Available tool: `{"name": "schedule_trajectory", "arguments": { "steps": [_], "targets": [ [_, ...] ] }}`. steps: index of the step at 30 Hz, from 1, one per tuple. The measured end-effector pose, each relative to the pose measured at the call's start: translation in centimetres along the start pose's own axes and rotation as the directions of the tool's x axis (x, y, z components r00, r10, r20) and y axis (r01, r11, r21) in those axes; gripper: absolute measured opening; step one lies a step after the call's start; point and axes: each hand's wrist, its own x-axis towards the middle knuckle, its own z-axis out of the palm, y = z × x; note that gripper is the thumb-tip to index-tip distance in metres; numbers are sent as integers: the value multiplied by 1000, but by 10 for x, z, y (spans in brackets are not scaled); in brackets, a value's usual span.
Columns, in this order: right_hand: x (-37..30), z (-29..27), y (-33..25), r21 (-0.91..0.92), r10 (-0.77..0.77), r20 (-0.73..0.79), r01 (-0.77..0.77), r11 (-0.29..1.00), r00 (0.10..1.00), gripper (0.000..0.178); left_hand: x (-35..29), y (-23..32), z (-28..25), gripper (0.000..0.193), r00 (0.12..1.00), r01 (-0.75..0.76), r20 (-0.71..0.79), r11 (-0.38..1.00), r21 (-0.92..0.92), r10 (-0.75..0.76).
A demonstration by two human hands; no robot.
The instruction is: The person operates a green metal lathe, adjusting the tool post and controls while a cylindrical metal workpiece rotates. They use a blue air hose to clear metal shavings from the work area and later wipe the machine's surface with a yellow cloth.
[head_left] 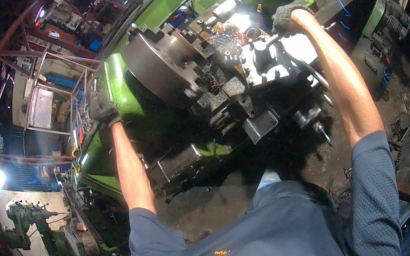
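Observation:
A large green lathe stands in front of me, its round steel chuck left of the tool post. My left hand, in a dark work glove, rests at the edge of the green headstock, left of the chuck; its fingers are too dark to make out. My right arm reaches far forward over the carriage. There my gloved right hand is closed round the end of a lever that runs down to the tool post. The palm side of that hand is hidden.
Metal chips lie on the carriage beside the tool post. A bent metal bracket and a handle stick out towards me. A metal-framed rack stands at the left; other machinery stands at the far right.

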Motion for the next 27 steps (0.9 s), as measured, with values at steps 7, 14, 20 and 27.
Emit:
{"name": "schedule_trajectory", "arguments": {
  "steps": [7, 14, 20, 27],
  "targets": [
    [27, 25, 25, 278, 88, 116, -118, 953, 989, 14, 6, 21, 10, 17, 999, -31, 8, 1000, 4, 31],
    [-4, 1, 1, 78, 39, 2, -39, 996, 999, 12, 3, 23, -6, 20, 999, 11, 47, 996, 83, -15],
    [20, 13, 14, 361, 157, 169, -209, 909, 973, 11, 3, 18, 8, 21, 999, 1, 35, 999, 54, -3],
    [27, 18, 17, 340, 142, 142, -183, 923, 980, 11, 2, -1, 10, 24, 998, -47, -30, 999, 16, 48]
  ]
}}
